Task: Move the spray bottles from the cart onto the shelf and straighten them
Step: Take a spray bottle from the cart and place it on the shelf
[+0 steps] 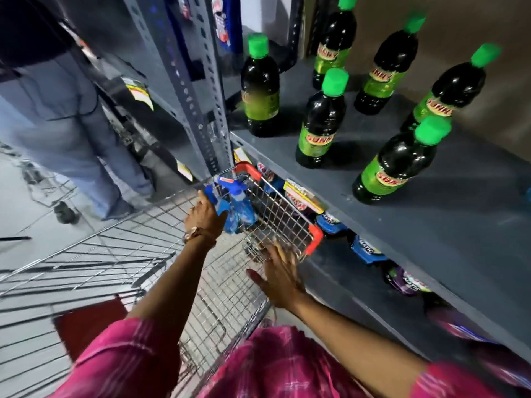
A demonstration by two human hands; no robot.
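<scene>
— Shelf and aisle?
— Grey shelf [431,225] is carrying green-capped bottles [319,122]; wire cart [275,214] is standing alongside.
— Hands?
— Left hand [205,216] is clamping a blue spray bottle [237,208] inside the cart; right hand [280,278] is spreading open. Motion blur is obscuring the bottle's lower part.

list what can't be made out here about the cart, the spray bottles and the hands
All in the head view:
- Spray bottles: blue and motion-blurred, so count and labels are unreadable; the left hand covers part of them.
- Right hand: fingers smeared; touching the cart or hovering is unclear.
- Lower shelf packets: mostly hidden under the shelf.
- Bystander: cut off by the top edge.
</scene>
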